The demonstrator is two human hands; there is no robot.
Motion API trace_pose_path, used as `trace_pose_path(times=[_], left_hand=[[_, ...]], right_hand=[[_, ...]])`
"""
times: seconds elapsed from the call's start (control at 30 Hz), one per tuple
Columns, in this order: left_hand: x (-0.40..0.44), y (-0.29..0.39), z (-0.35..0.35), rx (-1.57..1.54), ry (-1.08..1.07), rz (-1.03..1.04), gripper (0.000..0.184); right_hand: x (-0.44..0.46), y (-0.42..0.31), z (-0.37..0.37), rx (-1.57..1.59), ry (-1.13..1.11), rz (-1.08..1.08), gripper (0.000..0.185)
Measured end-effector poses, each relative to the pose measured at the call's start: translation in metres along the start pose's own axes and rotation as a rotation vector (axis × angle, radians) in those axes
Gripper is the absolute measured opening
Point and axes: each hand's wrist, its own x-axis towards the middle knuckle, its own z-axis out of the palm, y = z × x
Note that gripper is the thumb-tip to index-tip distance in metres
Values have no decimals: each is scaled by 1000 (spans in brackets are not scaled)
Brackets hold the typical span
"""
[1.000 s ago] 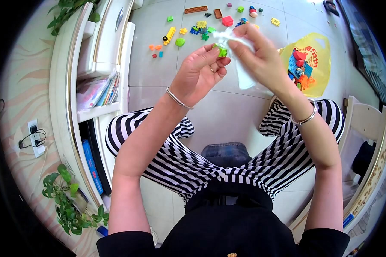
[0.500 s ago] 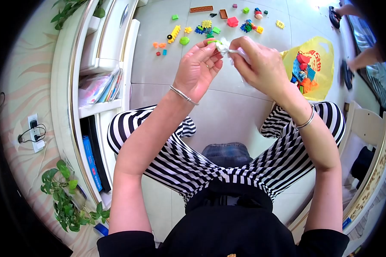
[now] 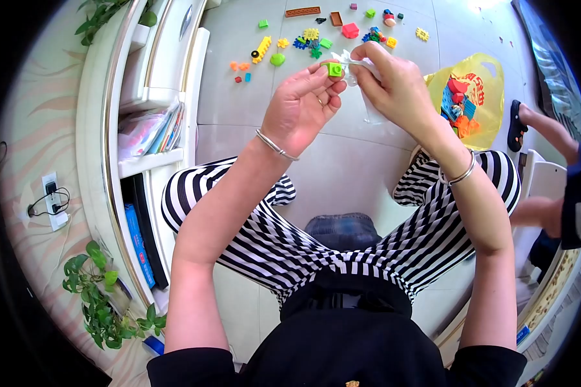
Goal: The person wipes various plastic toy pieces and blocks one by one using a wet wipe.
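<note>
My left hand (image 3: 301, 106) pinches a small lime-green block (image 3: 332, 69) between thumb and fingertips, stud side showing. Just to its right, my right hand (image 3: 394, 87) is closed on a thin white cloth or tissue (image 3: 372, 111), part of which hangs below the fingers. The cloth's bunched top lies beside the block; whether they touch is unclear. On the floor beyond my hands are a yellow toy piece with a black wheel (image 3: 261, 49), a round green piece (image 3: 277, 59), a red block (image 3: 350, 31) and several gear-shaped pieces (image 3: 311, 34).
A yellow bag (image 3: 491, 103) of mixed toy pieces stands open at the right. Another person's bare leg (image 3: 552, 129) and dark shoe are beyond it, near a white chair (image 3: 549, 174). A white cabinet (image 3: 129, 169) runs along the left, with a plant (image 3: 97, 303) beside it.
The green block has turned in my left fingers and shows its studded face. The cloth now hangs lower from my right hand. The other person has come closer along the right edge.
</note>
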Motion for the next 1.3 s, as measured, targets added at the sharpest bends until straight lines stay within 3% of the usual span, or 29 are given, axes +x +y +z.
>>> trace_pose_path(times=[0.13, 0.23, 0.33, 0.43, 0.53, 0.73, 0.87, 0.97, 1.03, 1.13, 1.3], left_hand=[[1, 1, 2, -38, 0, 31, 20], [5, -4, -2, -2, 44, 118, 21], [6, -4, -2, -10, 43, 133, 22], [3, -4, 2, -51, -8, 93, 22], [4, -5, 4, -28, 16, 111, 22], [6, -5, -2, 118, -19, 137, 22], [4, -6, 2, 154, 3, 205, 20], [5, -5, 0, 61, 14, 143, 20], [5, -7, 2, 205, 12, 140, 20], [1, -9, 8, 429, 60, 181, 21], [3, -8, 7, 438, 6, 231, 23]], right_hand=[[-2, -6, 2, 128, 48, 31, 15], [-6, -7, 7, 259, -62, 204, 19], [-7, -5, 13, 519, -48, 252, 23], [-6, -6, 16, 520, 25, 145, 22], [-6, -2, 13, 448, 23, 266, 21], [-8, -6, 13, 437, 49, 147, 19], [-8, -4, 10, 305, 3, 196, 18], [-5, 3, 14, 364, 100, 205, 18], [-4, 3, 16, 429, 161, 168, 18], [-5, -1, 12, 385, 124, 185, 18], [-4, -1, 3, 295, 15, 192, 20]])
